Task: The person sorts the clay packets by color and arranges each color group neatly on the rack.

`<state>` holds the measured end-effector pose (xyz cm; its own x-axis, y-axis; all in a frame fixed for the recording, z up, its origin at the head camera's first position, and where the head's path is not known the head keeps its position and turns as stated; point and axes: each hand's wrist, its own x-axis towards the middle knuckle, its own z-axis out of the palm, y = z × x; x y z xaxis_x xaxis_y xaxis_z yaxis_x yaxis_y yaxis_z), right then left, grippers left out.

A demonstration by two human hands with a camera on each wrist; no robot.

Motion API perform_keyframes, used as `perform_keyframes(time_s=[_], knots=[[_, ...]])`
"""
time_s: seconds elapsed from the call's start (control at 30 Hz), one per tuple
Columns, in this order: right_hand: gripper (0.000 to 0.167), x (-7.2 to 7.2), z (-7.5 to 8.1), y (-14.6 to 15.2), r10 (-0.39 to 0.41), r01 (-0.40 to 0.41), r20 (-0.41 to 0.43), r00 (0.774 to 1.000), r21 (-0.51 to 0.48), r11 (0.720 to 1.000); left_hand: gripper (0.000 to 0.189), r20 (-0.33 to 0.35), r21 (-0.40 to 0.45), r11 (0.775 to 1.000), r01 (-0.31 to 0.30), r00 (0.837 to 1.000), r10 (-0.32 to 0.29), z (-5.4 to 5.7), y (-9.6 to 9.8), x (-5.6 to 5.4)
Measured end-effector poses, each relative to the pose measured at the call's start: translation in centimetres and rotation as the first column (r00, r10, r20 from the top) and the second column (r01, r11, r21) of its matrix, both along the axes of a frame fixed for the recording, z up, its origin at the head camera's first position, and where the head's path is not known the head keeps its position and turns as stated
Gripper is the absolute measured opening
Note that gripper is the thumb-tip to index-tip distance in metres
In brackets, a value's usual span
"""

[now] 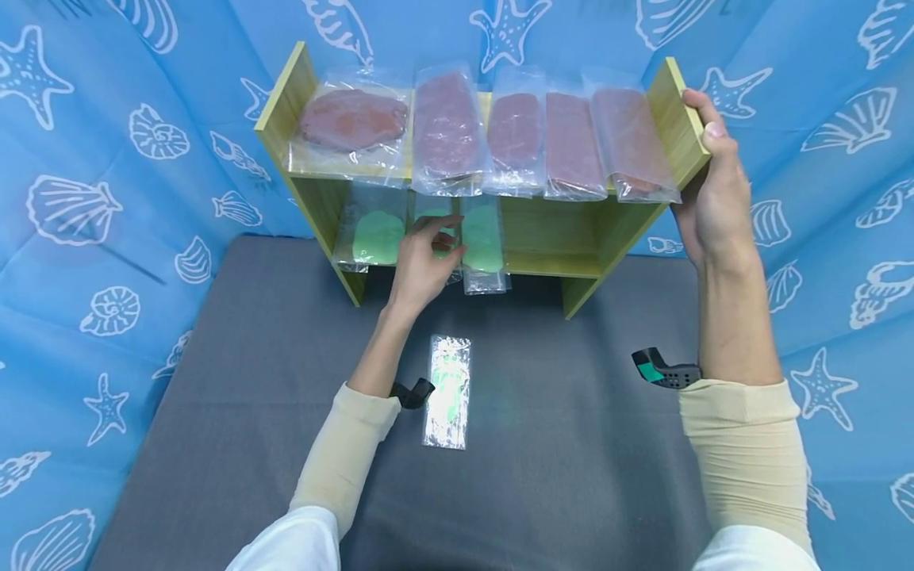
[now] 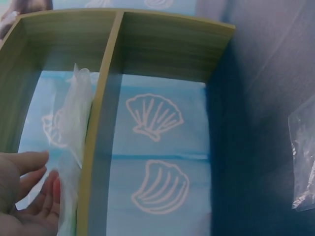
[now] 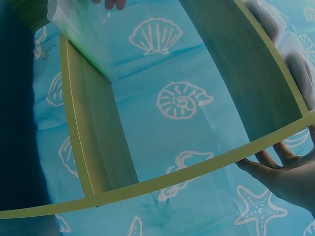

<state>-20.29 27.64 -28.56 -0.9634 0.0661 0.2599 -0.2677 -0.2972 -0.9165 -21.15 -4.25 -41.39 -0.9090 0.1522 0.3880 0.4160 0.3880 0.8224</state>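
My left hand [image 1: 421,262] is at the lower tier of a small wooden shelf [image 1: 550,238], fingers bent and thumb apart. Its fingertips are beside a clear bag with a flat green piece [image 1: 483,238]; contact is unclear. Left of it are a partly hidden green bag [image 1: 432,212] and another green bag [image 1: 380,236]. In the left wrist view, the left hand [image 2: 29,191] shows a gap between thumb and fingers next to an upright bag [image 2: 76,118]. My right hand [image 1: 717,190] holds the upper edge of the shelf's right side panel [image 1: 678,119].
Several bags of reddish-brown flat pieces, such as the wide one [image 1: 353,119], lie along the top tier. A shiny clear bag with a greenish tint [image 1: 447,392] lies on the grey tabletop [image 1: 557,428] before the shelf. A blue shell-print curtain [image 1: 121,174] hangs behind and around.
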Motion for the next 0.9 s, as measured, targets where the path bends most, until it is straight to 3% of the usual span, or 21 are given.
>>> perform_keyframes(time_s=[0.17,0.3,0.4,0.53,0.63,0.9], knots=[[0.044,0.0,0.2,0.0,-0.002,0.002,0.015,1.0,0.0,1.0,0.04,-0.045,0.134,0.989,0.06,0.998,-0.055,-0.4,-0.6,1.0],[0.044,0.0,0.3,0.1,0.0,0.0,0.013,1.0,0.012,1.0,0.037,-0.084,0.187,0.978,0.087,0.994,-0.073,-0.9,-1.0,2.3],[0.044,0.1,0.3,0.1,0.001,-0.001,0.018,1.0,0.019,1.0,0.035,-0.11,0.217,0.969,0.116,0.989,-0.094,-1.3,-1.5,3.6],[0.044,0.2,0.2,0.0,-0.005,0.005,0.038,0.999,0.01,1.0,0.032,-0.124,0.246,0.958,0.15,0.985,-0.122,-0.5,-2.0,6.2],[0.044,0.2,0.1,-0.1,-0.01,0.009,0.047,0.999,0.002,1.0,0.03,-0.126,0.257,0.954,0.156,0.984,-0.127,-0.1,-2.4,7.8],[0.044,0.0,0.2,-0.1,-0.012,0.012,0.035,0.999,-0.001,1.0,0.03,-0.106,0.264,0.959,0.104,0.991,-0.079,-1.7,-3.2,9.7]])
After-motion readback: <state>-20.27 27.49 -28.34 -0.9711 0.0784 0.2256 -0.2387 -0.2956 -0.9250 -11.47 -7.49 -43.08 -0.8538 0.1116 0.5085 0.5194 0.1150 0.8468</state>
